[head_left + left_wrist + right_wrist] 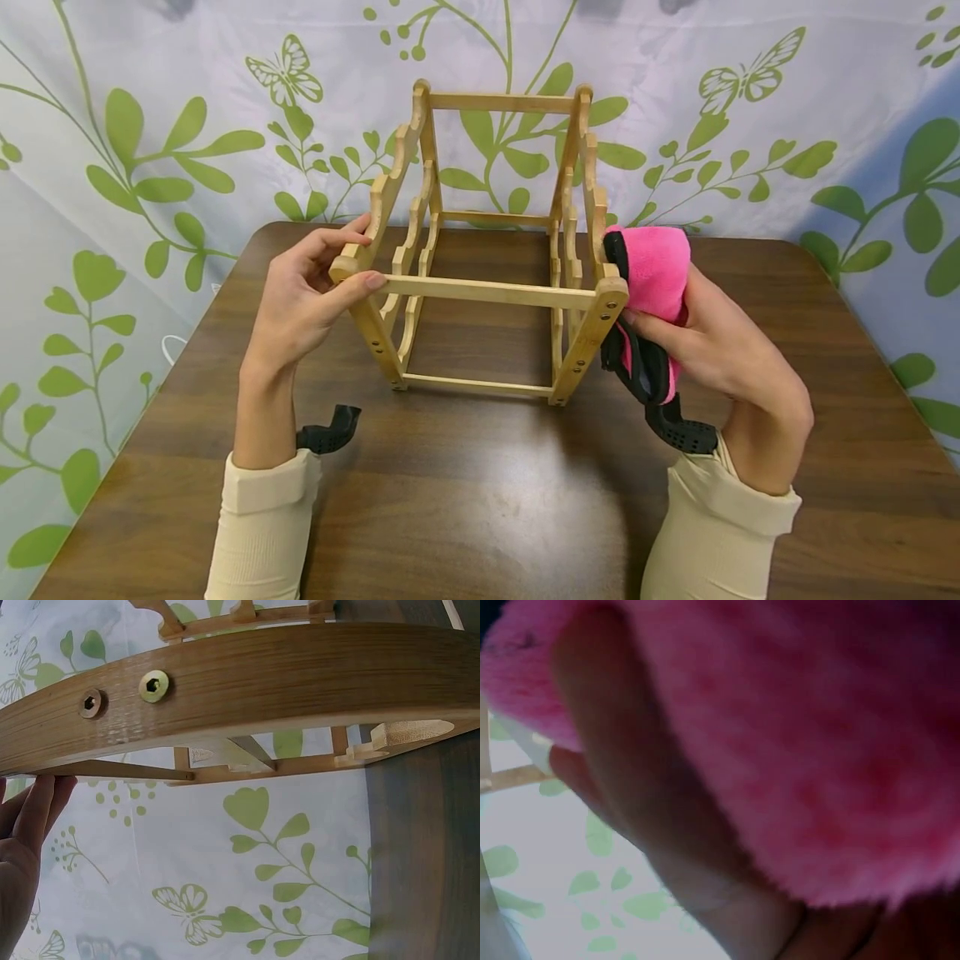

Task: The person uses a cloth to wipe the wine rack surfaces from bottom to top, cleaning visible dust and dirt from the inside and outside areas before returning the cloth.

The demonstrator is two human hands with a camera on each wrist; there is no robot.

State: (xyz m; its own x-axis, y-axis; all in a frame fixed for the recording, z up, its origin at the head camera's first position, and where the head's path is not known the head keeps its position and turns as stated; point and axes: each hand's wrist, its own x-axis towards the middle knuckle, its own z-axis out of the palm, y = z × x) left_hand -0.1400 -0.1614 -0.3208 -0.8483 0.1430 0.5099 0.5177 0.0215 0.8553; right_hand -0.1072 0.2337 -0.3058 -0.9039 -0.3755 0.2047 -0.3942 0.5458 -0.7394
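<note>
While bracing the wooden wine rack (480, 385) with the left hand (292, 296), curled round its near left corner (347, 267) with thumb laid on the top front rail (491, 292), grips a folded pink plush cloth (656, 271) in the right hand (723, 350), set against the outside of the near right post (581, 358). Probably wiping down the frame: press the plush face flat, stroke along the grain, and go gently over the hex-socket screws (154, 686) to avoid snagging. Tuck a fold of cloth into each notch of the scalloped side rails (384, 187), and counter every stroke with the left hand to prevent skidding. Placed over the middle to far part of a dark brown wood-grain table (480, 483), glossy with glare near the front; impossible to tell whether resting squarely on all feet. Beyond and to both sides, hung with a pale, lightly creased backdrop (187, 50) bearing green leaves and butterflies (285, 73).
</note>
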